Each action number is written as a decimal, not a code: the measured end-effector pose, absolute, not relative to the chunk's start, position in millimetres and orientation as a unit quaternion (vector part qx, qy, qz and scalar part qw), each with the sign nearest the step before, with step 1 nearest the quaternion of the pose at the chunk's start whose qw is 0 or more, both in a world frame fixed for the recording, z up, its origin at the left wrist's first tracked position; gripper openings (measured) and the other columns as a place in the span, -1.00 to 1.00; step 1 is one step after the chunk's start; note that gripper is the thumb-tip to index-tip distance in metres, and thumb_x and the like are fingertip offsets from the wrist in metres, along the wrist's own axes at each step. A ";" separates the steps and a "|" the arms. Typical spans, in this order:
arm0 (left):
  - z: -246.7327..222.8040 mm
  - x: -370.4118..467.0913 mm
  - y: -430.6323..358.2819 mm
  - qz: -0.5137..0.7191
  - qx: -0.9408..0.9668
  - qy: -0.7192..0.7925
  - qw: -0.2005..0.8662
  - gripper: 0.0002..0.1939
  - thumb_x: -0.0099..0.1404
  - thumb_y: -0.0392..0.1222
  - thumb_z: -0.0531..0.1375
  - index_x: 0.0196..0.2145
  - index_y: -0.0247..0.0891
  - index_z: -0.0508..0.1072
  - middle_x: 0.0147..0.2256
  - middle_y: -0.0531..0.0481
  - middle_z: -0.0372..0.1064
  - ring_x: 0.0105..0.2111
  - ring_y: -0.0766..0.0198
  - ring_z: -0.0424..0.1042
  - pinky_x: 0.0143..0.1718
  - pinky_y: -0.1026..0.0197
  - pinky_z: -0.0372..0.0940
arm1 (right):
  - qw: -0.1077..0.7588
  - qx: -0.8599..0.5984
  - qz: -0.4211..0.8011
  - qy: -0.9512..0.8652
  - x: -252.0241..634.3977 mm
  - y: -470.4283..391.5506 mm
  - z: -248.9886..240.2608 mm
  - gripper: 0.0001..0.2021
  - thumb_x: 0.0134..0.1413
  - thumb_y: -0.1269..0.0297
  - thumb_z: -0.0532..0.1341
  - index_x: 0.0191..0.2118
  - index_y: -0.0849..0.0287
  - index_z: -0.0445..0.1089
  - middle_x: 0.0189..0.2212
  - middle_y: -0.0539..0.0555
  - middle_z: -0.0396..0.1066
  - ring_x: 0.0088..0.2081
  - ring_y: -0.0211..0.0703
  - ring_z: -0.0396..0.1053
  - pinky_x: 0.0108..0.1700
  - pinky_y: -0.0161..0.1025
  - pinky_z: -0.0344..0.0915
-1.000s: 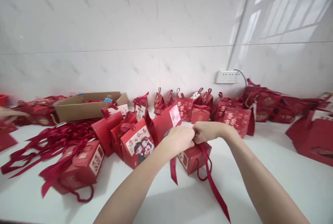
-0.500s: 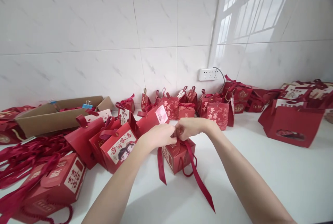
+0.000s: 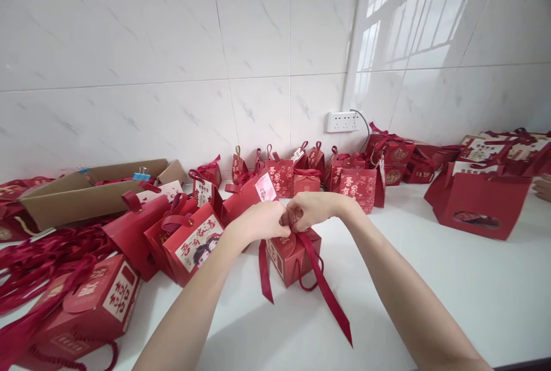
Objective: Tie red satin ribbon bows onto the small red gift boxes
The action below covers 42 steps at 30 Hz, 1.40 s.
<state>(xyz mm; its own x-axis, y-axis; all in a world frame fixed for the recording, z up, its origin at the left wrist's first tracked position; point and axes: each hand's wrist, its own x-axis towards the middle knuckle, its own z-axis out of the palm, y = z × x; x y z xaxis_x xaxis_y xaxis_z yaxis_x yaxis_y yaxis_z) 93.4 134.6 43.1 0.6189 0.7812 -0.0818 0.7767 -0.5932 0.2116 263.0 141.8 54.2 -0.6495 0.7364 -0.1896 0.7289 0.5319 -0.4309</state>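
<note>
A small red gift box (image 3: pixel 289 261) with a cord handle stands on the white table in front of me. Over its top runs a dark red ribbon (image 3: pixel 329 296), one tail hanging at the left side and a longer one lying toward the front right. My left hand (image 3: pixel 267 219) has its fingers closed in a pinch on the ribbon above the lid. Close against it, my right hand (image 3: pixel 310 210) pinches the ribbon too. The fingertips meet over the box and hide the part of the ribbon between them.
To the left lie a larger red box (image 3: pixel 86 308), loose ribbons (image 3: pixel 47 259) and red gift bags (image 3: pixel 193 244). An open cardboard box (image 3: pixel 86 201) sits behind them. More red boxes line the wall below a power strip (image 3: pixel 343 122). A red bag (image 3: pixel 477 204) stands right; another person's hand (image 3: pixel 543 187) shows beyond.
The view has shifted slightly. Both hands keep their pinch over the box, with hardly any movement. Another person's hand shows more clearly at the right edge.
</note>
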 end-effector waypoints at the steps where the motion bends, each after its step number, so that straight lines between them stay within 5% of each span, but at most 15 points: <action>1: 43.1 93.1 134.7 0.013 0.893 0.435 0.118 -0.90 0.01 -0.15 0.09 -0.56 -0.22 0.27 -0.58 0.08 0.26 -0.62 0.35 0.20 -0.63 0.27 0.00 | 0.005 -0.417 0.245 -0.875 262.8 141.5 54.6 -0.81 -0.23 0.34 0.13 -0.39 0.21 0.40 -0.53 -0.04 0.33 -0.50 -0.30 0.22 -0.53 -0.38 0.10; 16: 40.9 89.9 137.4 0.021 0.888 0.437 0.141 -0.88 0.00 -0.17 0.11 -0.60 -0.23 0.24 -0.63 0.11 0.18 -0.65 0.39 0.12 -0.65 0.28 -0.05 | -0.007 -0.421 0.273 -0.865 263.8 139.3 55.9 -0.84 -0.23 0.38 0.11 -0.42 0.21 0.37 -0.55 -0.03 0.35 -0.48 -0.26 0.32 -0.50 -0.38 0.14; 33: 42.5 88.7 136.7 0.006 0.893 0.432 0.125 -0.89 0.04 -0.15 0.10 -0.49 -0.23 0.34 -0.48 0.04 0.37 -0.54 0.31 0.31 -0.59 0.29 0.06 | -0.007 -0.450 0.305 -0.839 266.1 134.9 60.4 -0.90 -0.22 0.38 0.12 -0.46 0.21 0.32 -0.51 0.00 0.39 -0.44 -0.20 0.42 -0.47 -0.38 0.20; 38: 46.3 90.4 134.5 -0.005 0.897 0.431 0.103 -0.86 0.04 -0.14 0.12 -0.51 -0.26 0.36 -0.51 -0.01 0.37 -0.55 0.26 0.33 -0.59 0.26 0.06 | -0.018 -0.453 0.271 -0.849 262.4 133.0 60.5 -0.87 -0.24 0.35 0.14 -0.43 0.19 0.34 -0.58 -0.04 0.33 -0.54 -0.27 0.30 -0.55 -0.38 0.11; 42: 50.8 94.6 126.4 -0.012 0.893 0.440 0.097 -0.79 0.02 -0.05 0.19 -0.50 -0.26 0.38 -0.48 -0.02 0.39 -0.49 0.21 0.38 -0.57 0.25 0.08 | -0.030 -0.439 0.220 -0.871 258.5 130.4 55.4 -0.95 -0.24 0.42 0.07 -0.60 0.20 0.23 -0.67 -0.06 0.18 -0.61 -0.33 0.12 -0.59 -0.35 0.01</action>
<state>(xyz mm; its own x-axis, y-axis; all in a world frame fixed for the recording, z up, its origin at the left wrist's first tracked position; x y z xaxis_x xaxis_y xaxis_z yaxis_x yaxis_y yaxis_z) 94.6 126.4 50.8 0.6128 0.7830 -0.1069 0.7877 -0.5943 0.1622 258.5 130.4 55.4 -0.6129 0.7509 -0.2462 0.7776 0.5177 -0.3568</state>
